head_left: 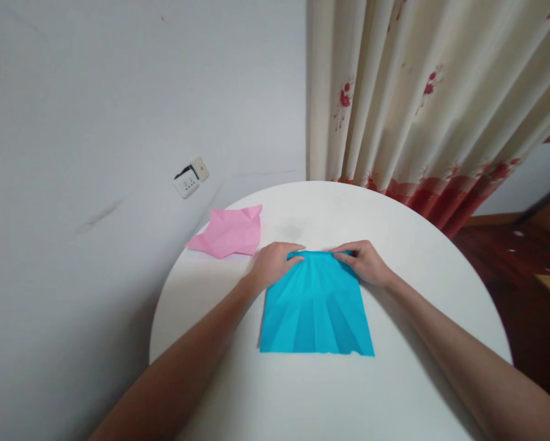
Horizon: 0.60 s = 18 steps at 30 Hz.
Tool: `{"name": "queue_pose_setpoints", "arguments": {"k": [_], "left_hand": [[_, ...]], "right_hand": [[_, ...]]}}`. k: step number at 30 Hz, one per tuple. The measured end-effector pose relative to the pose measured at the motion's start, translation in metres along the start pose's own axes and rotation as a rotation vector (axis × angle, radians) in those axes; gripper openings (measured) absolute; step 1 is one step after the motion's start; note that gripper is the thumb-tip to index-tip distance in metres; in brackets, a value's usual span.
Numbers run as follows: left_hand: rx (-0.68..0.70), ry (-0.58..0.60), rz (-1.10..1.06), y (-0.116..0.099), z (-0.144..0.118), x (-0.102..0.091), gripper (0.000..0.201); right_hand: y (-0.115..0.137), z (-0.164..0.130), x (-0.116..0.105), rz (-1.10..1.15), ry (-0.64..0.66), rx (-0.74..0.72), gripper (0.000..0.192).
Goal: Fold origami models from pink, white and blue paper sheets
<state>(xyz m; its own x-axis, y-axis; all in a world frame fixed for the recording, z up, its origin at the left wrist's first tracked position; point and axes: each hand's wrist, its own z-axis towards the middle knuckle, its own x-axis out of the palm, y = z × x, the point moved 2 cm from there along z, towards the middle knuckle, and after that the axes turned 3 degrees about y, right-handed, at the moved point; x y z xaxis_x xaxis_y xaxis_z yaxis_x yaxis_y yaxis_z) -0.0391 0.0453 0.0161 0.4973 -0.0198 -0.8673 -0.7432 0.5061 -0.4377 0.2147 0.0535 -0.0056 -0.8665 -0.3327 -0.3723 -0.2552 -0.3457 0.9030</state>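
A sheet of blue paper [318,306] with creases fanning out from its far edge lies on the white round table [394,380]. Its near edge is slightly torn toward the right. My left hand [275,263] pinches the far left corner, thumb on top and fingers behind the edge. At the far right corner, my right hand [362,260] grips the paper in the same way. A narrow strip along the far edge between the hands looks folded. To the left of my left hand rests a creased sheet of pink paper [233,233].
A pale wall [95,122] with a socket [186,183] borders the table on the left. Behind the table hangs a cream curtain [385,92] with red flowers. Dark wooden floor [495,263] shows at the right.
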Motion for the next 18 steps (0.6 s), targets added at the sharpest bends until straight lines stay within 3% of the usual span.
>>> {"name": "queue_pose_setpoints", "arguments": {"k": [4,9,13,18], "left_hand": [[-0.184,-0.104,-0.279,0.022,0.004,-0.007,0.026],[-0.295,-0.301,-0.52,0.032,0.007,-0.007,0.027],[-0.427,-0.297,-0.935,0.037,0.004,0.006,0.041],[-0.46,-0.306,-0.999,0.04,0.003,0.017,0.045]], "right_hand": [[-0.011,0.004,-0.005,0.123,-0.172,0.086,0.032],[-0.011,0.008,-0.002,0.226,-0.245,0.114,0.038],[-0.012,0.012,0.001,0.269,-0.291,0.121,0.041],[-0.017,0.014,0.008,0.409,-0.344,0.203,0.038]]}}
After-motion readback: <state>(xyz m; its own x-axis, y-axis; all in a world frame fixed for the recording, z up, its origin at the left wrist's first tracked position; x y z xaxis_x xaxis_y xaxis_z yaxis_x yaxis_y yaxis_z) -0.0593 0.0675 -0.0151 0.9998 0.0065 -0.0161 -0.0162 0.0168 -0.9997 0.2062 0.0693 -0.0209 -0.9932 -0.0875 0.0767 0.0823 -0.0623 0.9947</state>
